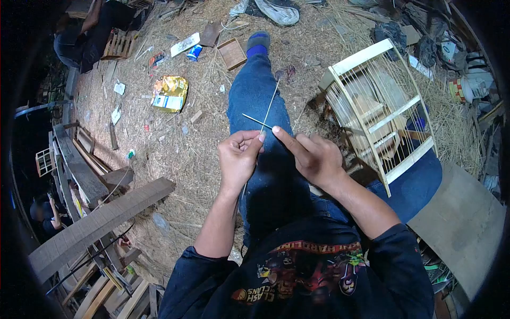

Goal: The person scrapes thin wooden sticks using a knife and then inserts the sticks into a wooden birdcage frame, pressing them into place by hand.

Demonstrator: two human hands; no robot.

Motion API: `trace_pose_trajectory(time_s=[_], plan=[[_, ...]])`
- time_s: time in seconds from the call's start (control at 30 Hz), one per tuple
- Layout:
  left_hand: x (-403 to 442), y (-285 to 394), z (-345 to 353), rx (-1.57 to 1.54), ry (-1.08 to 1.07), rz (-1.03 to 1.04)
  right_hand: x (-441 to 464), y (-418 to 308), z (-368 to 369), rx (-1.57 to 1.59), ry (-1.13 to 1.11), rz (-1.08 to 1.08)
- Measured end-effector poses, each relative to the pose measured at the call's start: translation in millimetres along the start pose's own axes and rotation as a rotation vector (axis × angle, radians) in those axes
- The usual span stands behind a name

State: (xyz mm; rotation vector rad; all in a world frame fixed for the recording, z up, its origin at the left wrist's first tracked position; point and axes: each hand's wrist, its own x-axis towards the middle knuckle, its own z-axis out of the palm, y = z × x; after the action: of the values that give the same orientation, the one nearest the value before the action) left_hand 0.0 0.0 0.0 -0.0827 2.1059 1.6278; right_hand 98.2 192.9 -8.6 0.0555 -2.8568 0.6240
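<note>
Above the outstretched leg in jeans, my left hand (240,158) pinches a thin light stick (271,104) between thumb and forefinger. The stick slants up to the right, and its lower end passes below the hand. My right hand (313,154) is closed around a dark slim rod-like tool (254,120), with the forefinger pointing along it. The tool's thin blade crosses the stick just above my left fingertips; its rear part is hidden in the right palm. A wooden cage (380,125) with thin bars stands tilted to the right of my right hand.
A small wooden tray (231,53) and a gold packet (170,93) lie on the straw-covered ground. A thick wooden beam (101,226) and piled wood are at the left. A board (459,228) lies at the lower right. Other people sit at the upper left and far left.
</note>
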Motion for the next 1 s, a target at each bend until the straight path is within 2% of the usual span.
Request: trace_pose_trajectory(time_s=[0.1, 0.2, 0.27, 0.4, 0.47, 0.57, 0.83, 1.0], plan=[[6, 7, -7, -0.009, 0.028, 0.037, 7, -1, 3, 0.027, 0.041, -0.065], [2, 15, -6, 0.026, 0.037, 0.004, 13, 2, 0, 0.154, 0.039, -0.007], [-1, 14, -8, 0.007, -0.001, -0.018, 19, 1, 0, 0.347, 0.175, 0.16], [-5, 8, -9, -0.047, -0.015, 0.025, 17, 11, 10, 0.502, 0.299, 0.11], [-5, 8, -9, -0.05, 0.008, 0.018, 13, 11, 3, 0.501, 0.095, 0.11], [-1, 15, -15, -0.099, -0.042, -0.033, 12, 3, 0, 0.389, 0.017, 0.168], [36, 29, -6, -0.127, -0.005, 0.079, 39, 6, 1, 0.321, 0.053, 0.194], [37, 30, -6, -0.079, -0.018, 0.014, 47, 8, 7, 0.355, 0.077, 0.19]])
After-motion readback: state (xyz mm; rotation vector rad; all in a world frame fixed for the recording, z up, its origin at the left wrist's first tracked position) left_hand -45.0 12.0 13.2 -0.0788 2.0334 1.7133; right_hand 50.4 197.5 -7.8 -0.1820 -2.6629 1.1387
